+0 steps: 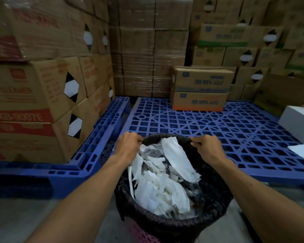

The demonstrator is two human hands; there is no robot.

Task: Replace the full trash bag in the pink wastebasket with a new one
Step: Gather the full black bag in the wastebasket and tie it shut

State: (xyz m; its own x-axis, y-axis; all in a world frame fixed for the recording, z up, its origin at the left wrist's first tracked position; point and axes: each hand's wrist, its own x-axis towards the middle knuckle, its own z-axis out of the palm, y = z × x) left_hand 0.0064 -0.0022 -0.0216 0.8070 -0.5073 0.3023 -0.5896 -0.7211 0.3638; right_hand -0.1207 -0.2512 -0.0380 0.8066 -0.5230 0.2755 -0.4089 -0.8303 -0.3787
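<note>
Hands grip the far rim of the black trash bag (167, 223), which lines the pink wastebasket (140, 232) standing on the floor just in front of the blue pallet (218, 127). Only a sliver of the basket's pink lattice shows, below the bag's folded-over edge. The left hand (128, 146) has its fingers curled shut on the bag's edge at the far left of the rim, and the right hand (207, 146) pinches the same edge at the far right, fingers folded around a gathered bit of plastic. White paper scraps (165, 183) fill the bag nearly to the brim. This looks like the opening step: freeing the full bag's mouth from the basket so it can be gathered and lifted out. The next move likely calls for peeling the overhanging plastic up off the rim all the way round, drawing the two held points together to close the mouth, and pulling straight up so the paper does not spill. No fresh bag is visible anywhere near the basket.
</note>
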